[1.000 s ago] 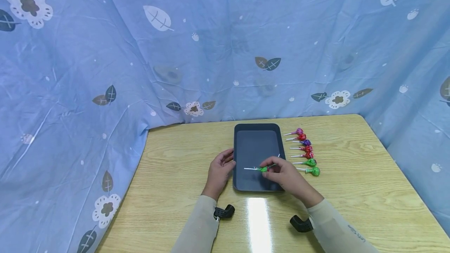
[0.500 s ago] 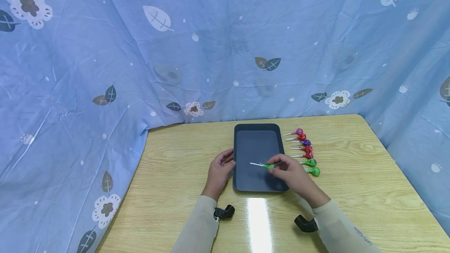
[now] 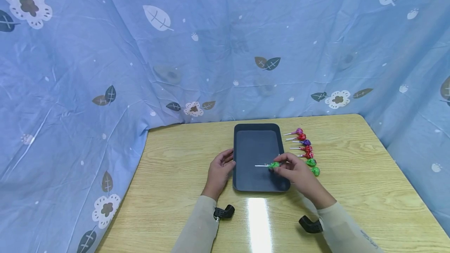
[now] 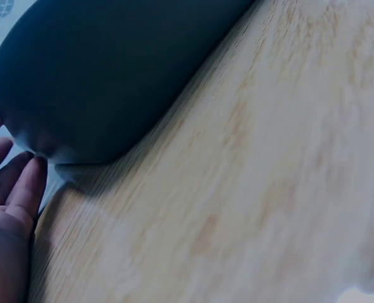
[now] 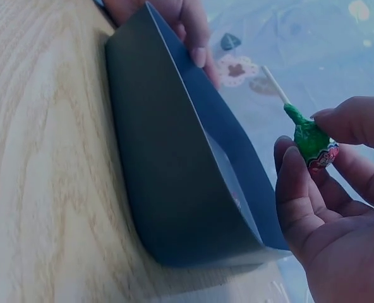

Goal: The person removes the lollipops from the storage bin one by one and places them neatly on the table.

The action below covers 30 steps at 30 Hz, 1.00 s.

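My right hand [image 3: 294, 172] pinches a green-wrapped lollipop [image 5: 311, 140] between thumb and fingertips, over the near right part of a dark grey tray [image 3: 256, 143]. The lollipop's white stick points left in the head view; a red and white patch shows at the end of its wrapper. My left hand [image 3: 218, 173] rests at the tray's left side, its fingers relaxed. In the left wrist view, fingertips [image 4: 32, 180] are right at the tray's outer wall.
Right of the tray, several wrapped lollipops [image 3: 306, 142] lie in a column, pink, red, purple and green, with sticks toward the tray. The tray stands on a wooden table [image 3: 183, 159]. Behind hangs a blue patterned curtain [image 3: 211, 50].
My right hand has moved to the right with the lollipop, from over the tray's middle toward its right rim. The left hand and the tray have stayed in place.
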Motion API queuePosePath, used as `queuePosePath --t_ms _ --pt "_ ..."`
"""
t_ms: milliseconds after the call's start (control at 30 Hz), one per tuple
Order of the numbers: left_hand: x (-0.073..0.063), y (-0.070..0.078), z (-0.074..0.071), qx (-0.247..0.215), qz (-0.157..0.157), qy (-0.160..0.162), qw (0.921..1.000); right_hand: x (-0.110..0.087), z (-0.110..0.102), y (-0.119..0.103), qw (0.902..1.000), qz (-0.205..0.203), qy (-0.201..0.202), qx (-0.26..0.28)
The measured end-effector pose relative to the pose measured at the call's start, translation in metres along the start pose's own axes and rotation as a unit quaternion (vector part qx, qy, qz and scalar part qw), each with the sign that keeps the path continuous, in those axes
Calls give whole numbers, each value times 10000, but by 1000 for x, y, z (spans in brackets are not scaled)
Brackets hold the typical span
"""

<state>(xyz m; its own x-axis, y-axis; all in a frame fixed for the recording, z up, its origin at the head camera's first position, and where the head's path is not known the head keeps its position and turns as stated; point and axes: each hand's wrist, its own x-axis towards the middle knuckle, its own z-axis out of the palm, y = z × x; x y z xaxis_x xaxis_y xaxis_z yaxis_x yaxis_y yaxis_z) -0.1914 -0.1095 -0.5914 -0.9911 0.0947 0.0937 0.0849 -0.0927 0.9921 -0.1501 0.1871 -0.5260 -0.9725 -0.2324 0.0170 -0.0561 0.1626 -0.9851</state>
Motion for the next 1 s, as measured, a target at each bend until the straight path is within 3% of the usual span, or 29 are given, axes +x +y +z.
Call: queuePosePath --t_ms 1000 --pt "-1 2 0 11 62 -2 10000 -23 -33 14 9971 102 629 -413"
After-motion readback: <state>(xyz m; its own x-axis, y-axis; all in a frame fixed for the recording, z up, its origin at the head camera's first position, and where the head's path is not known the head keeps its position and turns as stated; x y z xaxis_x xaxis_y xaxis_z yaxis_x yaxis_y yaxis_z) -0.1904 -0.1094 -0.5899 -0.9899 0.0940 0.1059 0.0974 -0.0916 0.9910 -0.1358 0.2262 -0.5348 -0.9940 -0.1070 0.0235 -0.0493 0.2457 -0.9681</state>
